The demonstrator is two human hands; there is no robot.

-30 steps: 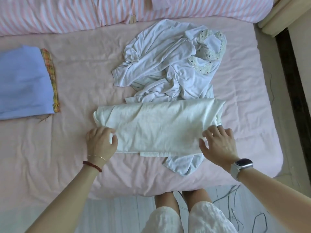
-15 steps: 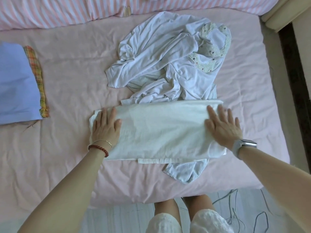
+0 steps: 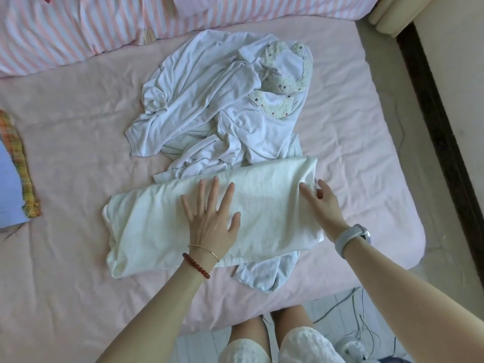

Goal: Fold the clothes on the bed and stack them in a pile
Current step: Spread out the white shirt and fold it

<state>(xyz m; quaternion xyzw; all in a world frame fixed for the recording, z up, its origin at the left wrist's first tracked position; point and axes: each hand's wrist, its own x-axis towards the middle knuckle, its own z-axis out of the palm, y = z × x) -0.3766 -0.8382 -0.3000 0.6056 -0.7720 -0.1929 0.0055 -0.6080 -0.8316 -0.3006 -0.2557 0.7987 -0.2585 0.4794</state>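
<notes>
Head camera, looking down over the bed [image 3: 65, 158]: my left hand [image 3: 212, 221] lies flat on the middle of the cream garment [image 3: 157, 221], fingers straight and spread, palm pressing the cloth onto the pink sheet. My right hand [image 3: 323, 205] is at the garment's right end, fingers extended and loosely apart, fingertips touching the folded edge; I cannot tell whether the thumb is tucked under the cloth. The garment is folded into a long band near the front edge of the bed. Its long axis runs left to right across my view, tilted so the right end sits farther from me than the left. The left end reaches well past my left hand, while the right end stops just at my right hand. A crumpled white garment [image 3: 209, 100] with a floral collar lies just behind the band, and part of it runs under the band and shows at the near side. At the far left edge of the bed sits a folded blue garment [image 3: 7, 189] on top of a plaid one [image 3: 22, 163], well apart from my hands. A striped pillow [image 3: 78, 24] lies along the head of the bed.
</notes>
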